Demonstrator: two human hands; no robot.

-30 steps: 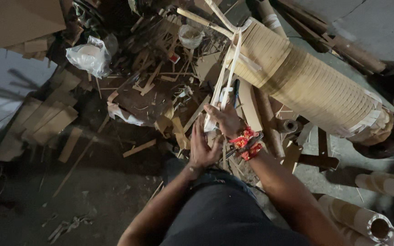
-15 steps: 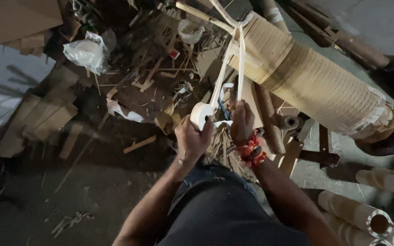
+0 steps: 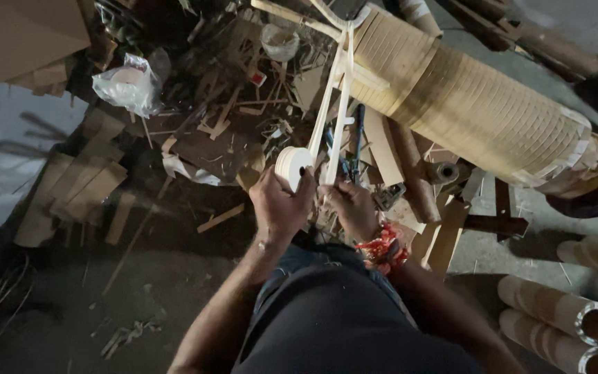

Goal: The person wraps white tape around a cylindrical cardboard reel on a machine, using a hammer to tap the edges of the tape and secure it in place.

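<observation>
Since the earlier frame the left hand (image 3: 279,206) has lifted the white tape roll (image 3: 292,167) toward twelve o'clock; the right hand (image 3: 353,208) pinches the strip (image 3: 339,118), mid-winding, needing steady tension next.

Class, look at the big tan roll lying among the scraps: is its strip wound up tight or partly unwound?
Partly unwound. From the big tan roll two pale strips run down to the hands; the left hand holds a small white coil.

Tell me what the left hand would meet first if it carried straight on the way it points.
Probably the white tape roll it already grips; beyond that, scattered wood scraps on the floor, though depth is unclear.
</observation>
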